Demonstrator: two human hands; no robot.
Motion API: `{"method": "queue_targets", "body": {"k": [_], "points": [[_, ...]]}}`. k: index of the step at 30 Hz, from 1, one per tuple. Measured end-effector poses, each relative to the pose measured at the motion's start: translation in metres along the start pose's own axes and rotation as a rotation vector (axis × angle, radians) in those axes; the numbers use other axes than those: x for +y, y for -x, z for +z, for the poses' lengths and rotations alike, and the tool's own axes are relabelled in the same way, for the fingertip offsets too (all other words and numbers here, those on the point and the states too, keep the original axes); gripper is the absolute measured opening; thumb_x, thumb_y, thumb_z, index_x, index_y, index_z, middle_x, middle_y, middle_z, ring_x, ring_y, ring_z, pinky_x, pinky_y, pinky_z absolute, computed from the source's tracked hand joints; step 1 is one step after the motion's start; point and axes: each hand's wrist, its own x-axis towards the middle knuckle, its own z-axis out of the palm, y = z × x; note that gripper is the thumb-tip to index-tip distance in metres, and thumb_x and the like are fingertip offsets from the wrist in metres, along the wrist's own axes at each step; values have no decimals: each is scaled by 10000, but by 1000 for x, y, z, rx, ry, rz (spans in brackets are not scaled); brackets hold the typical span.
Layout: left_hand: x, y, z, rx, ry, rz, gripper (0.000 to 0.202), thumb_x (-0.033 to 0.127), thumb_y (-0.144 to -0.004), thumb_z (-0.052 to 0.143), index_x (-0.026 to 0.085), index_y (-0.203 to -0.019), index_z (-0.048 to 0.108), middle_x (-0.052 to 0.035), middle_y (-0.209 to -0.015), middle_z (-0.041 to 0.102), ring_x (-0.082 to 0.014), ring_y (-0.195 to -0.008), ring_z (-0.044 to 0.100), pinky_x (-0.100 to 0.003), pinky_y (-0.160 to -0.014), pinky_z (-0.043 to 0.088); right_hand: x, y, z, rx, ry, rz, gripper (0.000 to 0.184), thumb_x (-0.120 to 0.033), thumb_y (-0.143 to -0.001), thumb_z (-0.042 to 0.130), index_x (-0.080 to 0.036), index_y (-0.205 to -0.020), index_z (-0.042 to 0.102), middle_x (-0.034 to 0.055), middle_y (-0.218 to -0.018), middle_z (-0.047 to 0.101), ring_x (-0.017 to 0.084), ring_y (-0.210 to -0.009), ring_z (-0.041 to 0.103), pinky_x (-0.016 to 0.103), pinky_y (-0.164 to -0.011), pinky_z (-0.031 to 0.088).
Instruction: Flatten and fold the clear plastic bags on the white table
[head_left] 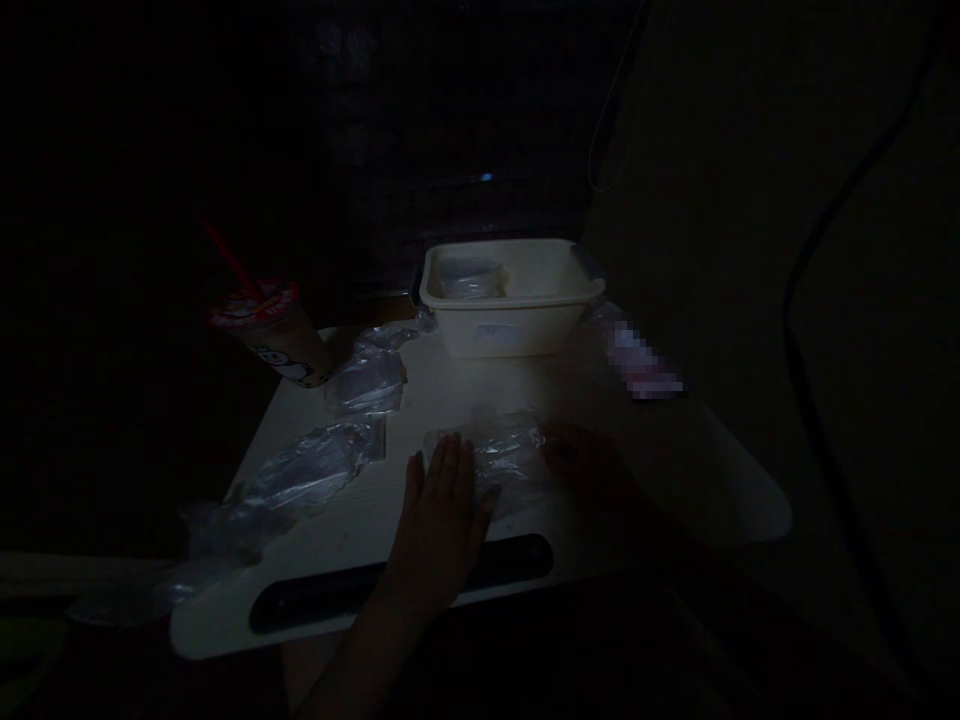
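Note:
The scene is very dark. A clear plastic bag [510,445] lies crinkled on a small white table [442,385]. My left hand [442,520] rests on the bag's left part, palm down with the fingers stretched out. At the bag's right edge, my right hand [581,460] is deep in shadow, its fingers curled together on the plastic. To the left lie more clear plastic bags [315,465], some flat and some crumpled. Behind my hands stands a cream plastic bin [517,330] with a stack of clear-wrapped packets [471,279] in its left part.
A drink cup [289,345] with a red lid and straw stands at the table's left edge. A pinkish pixelated item [643,365] lies right of the bin. A black slot [330,597] runs along the table's front. A dark cable [795,330] hangs at right.

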Motion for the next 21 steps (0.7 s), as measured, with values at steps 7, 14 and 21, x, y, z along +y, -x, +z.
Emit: {"method": "queue_targets", "body": {"k": [7,14,21], "points": [[0,1,1,-1,-50,-63,527,344,-829,208,4,-1226,274,-208,-1303,246,-285,-1214,176,-528,-933,191,4,-2,2,37,18,45,311,-286,-697,439,-142,-949,550,18,-662,615,130,-588,565,234,-555,439],[1,1,3,19,-64,-60,545,370,-819,238,16,-1233,263,-198,-1311,237,-278,-1218,169,-531,-928,190,-4,1,-5,251,226,-216,317,-216,-755,336,-137,-992,531,88,-978,585,175,-879,545,310,-756,440],[-2,0,2,17,-45,16,495,294,-821,227,60,-1257,223,-153,-1325,232,-246,-1227,159,-536,-941,145,-34,6,39,-23,469,-686,467,-327,-816,289,-78,-1206,354,110,-1284,340,205,-1194,246,380,-988,217]]}}
